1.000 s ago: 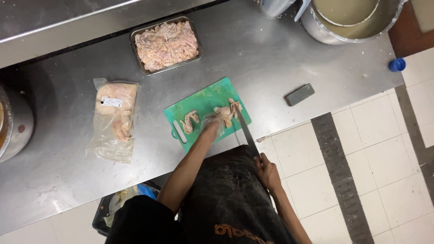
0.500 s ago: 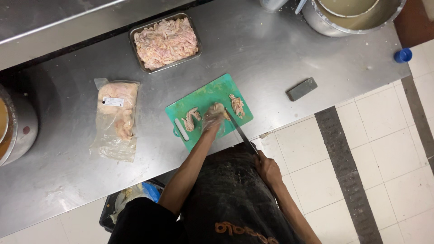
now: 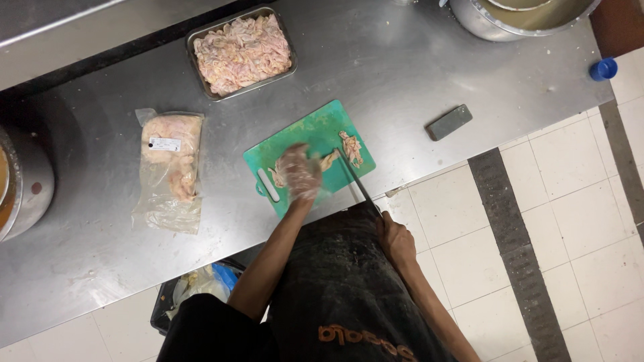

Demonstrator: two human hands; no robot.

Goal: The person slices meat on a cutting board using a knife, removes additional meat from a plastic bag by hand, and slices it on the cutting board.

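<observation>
I am cutting raw chicken (image 3: 320,163) on the green board (image 3: 310,130) at the bench's front edge, my gloved left hand (image 3: 300,173) pressing it with fingers together while my right hand (image 3: 396,239) stays clamped on the knife (image 3: 358,182), and I think the next cut needs the blade kept beside those fingers.

left hand (image 3: 300,173): motion-blurred, covers meat beneath | pot (image 3: 523,17): cut by top edge | bin (image 3: 194,288): partly hidden

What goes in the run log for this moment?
left hand: gloved, on meat strips | right hand: holds knife | green cutting board | steel counter
</observation>
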